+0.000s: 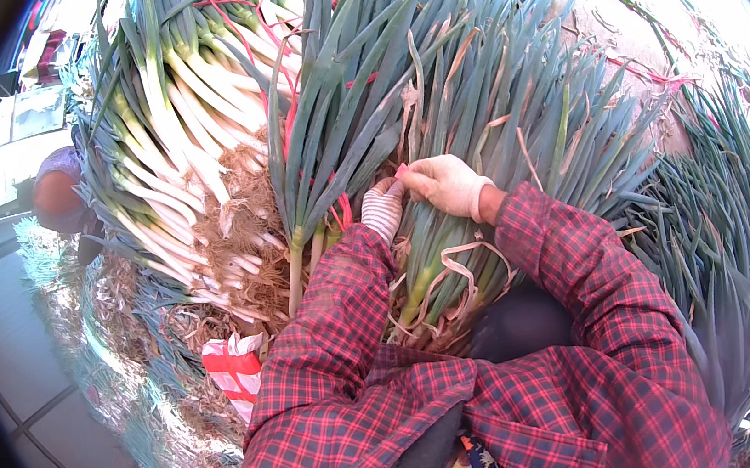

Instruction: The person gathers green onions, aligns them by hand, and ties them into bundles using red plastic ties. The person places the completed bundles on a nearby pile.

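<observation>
Both hands wear pale knitted gloves and meet over a large heap of green onions. My right hand pinches a small piece of pink-red tie between thumb and fingertips. Close against it on the left, my left hand has its fingers curled at the leaves; whether it also grips the tie is hidden. Under my forearms, stems with dry outer leaves point towards my lap. Left of my hands, a few green onions stand with red ties near them.
Green onions with white stems and brown roots are piled at the left. A red-and-white plastic bag lies by my left sleeve. More green leaves spread at the right. Another person is partly visible at the far left, beside grey paving.
</observation>
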`<act>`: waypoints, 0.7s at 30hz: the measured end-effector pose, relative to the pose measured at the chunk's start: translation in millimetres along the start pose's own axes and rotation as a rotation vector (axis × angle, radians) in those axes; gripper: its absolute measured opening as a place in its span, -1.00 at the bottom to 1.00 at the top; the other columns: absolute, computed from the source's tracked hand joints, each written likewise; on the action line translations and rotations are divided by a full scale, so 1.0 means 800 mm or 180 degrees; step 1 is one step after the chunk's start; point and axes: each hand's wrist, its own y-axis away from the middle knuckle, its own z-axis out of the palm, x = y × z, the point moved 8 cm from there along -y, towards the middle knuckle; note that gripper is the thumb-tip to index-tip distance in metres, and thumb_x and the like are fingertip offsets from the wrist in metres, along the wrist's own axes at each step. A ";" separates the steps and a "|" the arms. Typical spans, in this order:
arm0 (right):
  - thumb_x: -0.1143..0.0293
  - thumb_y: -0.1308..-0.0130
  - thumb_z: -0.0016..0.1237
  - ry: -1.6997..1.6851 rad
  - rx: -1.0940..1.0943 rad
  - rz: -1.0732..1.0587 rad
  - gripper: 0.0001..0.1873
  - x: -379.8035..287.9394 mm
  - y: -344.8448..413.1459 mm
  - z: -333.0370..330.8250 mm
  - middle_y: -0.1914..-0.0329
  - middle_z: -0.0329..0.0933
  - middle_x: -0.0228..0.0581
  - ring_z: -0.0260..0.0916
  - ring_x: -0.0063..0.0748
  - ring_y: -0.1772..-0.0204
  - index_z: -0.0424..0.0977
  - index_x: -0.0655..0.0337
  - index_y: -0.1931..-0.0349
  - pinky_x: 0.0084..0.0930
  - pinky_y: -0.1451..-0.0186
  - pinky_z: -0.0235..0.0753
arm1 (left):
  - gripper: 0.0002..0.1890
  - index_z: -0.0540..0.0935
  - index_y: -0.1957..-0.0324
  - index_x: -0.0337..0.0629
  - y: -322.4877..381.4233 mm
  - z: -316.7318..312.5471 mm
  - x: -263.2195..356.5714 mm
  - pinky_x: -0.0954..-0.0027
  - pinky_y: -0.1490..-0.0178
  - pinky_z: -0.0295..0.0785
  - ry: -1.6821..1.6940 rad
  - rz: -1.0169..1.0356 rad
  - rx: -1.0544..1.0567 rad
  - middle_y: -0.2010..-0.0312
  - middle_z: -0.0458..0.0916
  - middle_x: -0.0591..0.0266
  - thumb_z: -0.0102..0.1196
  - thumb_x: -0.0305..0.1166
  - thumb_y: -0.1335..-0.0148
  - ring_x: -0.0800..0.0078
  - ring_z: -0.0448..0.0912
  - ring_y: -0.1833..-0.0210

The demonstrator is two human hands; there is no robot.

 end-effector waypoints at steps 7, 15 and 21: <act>0.20 -0.38 -0.06 0.1067 0.0232 -0.0690 -0.72 -0.008 0.074 -0.017 0.33 0.60 -0.06 0.60 0.08 0.21 0.60 0.20 0.33 -0.09 0.12 0.56 | -0.82 0.67 0.19 -0.08 0.052 0.022 0.002 0.59 0.34 0.32 -0.0389 -0.0886 -0.0235 0.43 0.60 0.47 0.16 -0.21 -0.43 0.69 0.44 0.43; 0.28 -0.35 0.01 0.0520 0.0456 -0.0961 -0.78 0.007 0.062 -0.034 0.41 0.52 -0.10 0.57 0.05 0.28 0.52 0.22 0.42 -0.19 0.20 0.56 | -0.77 0.61 0.12 -0.24 0.074 0.103 0.103 0.37 -0.10 0.48 0.0683 0.0788 -0.0809 0.28 0.64 0.27 0.06 -0.25 -0.51 0.54 0.57 0.20; 0.28 -0.38 0.01 0.0257 0.0348 -0.0959 -0.77 0.019 0.049 -0.033 0.36 0.60 -0.08 0.61 0.00 0.22 0.55 0.24 0.38 -0.27 0.14 0.60 | -0.76 0.52 0.30 -0.07 0.021 0.071 0.030 0.35 0.16 0.52 0.1760 -0.0162 0.0132 0.35 0.54 0.36 0.12 -0.19 -0.48 0.53 0.42 0.43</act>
